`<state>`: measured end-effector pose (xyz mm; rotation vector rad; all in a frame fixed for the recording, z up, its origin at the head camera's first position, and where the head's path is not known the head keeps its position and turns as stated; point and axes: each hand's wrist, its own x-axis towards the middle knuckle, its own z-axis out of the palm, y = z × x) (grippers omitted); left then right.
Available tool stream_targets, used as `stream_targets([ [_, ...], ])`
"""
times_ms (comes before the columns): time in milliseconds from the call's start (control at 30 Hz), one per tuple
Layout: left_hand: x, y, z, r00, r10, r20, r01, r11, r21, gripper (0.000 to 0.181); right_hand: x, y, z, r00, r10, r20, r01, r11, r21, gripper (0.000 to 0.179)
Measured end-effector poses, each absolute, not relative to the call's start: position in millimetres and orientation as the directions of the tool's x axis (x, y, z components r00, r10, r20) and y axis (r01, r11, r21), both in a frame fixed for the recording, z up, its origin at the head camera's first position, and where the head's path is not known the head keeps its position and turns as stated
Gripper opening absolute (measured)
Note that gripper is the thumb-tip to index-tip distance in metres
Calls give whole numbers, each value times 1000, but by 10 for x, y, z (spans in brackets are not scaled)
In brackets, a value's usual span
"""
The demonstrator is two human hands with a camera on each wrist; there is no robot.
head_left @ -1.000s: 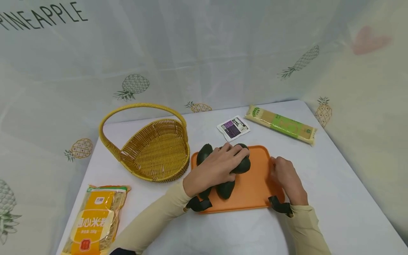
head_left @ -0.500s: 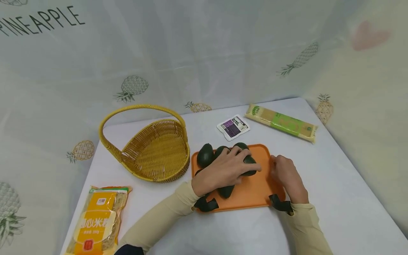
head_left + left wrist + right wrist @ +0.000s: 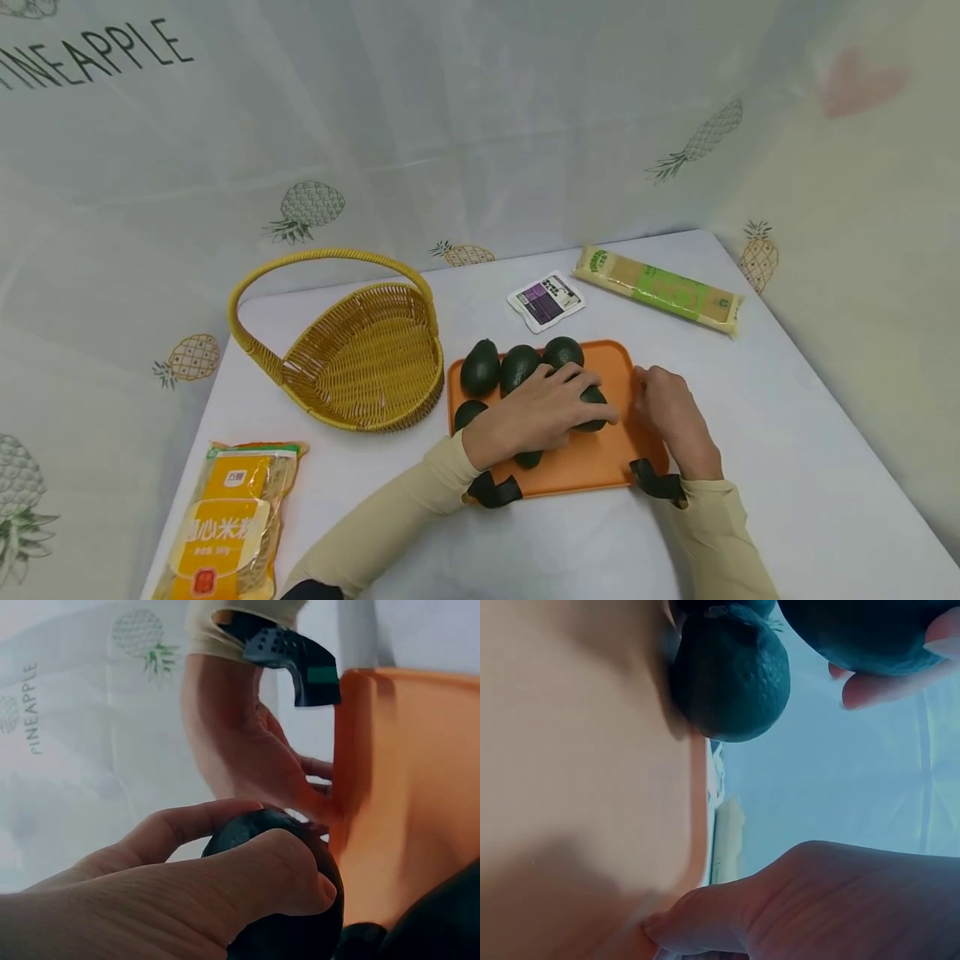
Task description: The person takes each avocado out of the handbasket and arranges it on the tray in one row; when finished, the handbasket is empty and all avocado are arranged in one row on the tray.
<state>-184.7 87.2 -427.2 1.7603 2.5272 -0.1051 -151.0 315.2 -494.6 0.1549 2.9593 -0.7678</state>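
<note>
My left hand (image 3: 528, 412) grips a dark green avocado (image 3: 592, 398) above the orange tray (image 3: 577, 473). In the left wrist view, thumb and fingers wrap around that avocado (image 3: 281, 934). Three more avocados line the tray's back side: one at left (image 3: 481, 368), one in the middle (image 3: 519, 367), one at right (image 3: 563, 352). Nearer the person, another avocado (image 3: 470, 412) and a further avocado (image 3: 528, 459) are partly hidden by my left hand and wrist. At the tray's right edge my right hand (image 3: 671, 412) pinches the rim, the thumb (image 3: 697, 915) on its inner side.
A yellow wicker basket (image 3: 375, 362) with a tall handle stands left of the tray. Behind the tray lie a small white-and-purple packet (image 3: 546, 302) and a long green-and-tan noodle packet (image 3: 660, 289). An orange bag (image 3: 225, 517) lies at front left.
My left hand has moved right and toward the person with the avocado, uncovering the avocados at the tray's back. My right hand has stayed on the rim.
</note>
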Motion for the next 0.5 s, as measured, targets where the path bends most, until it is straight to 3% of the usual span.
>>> stream_targets([
  [233, -1859, 889, -4335, -332, 934, -132, 942, 334, -6, 55, -1505, 3144, -4964, -987, 87, -138, 144, 860, -490, 9],
  [500, -1853, 944, -4412, -285, 938, -198, 958, 282, -45, 49, -1512, 3139, -4957, -988, 93, -125, 141, 874, -465, 18],
])
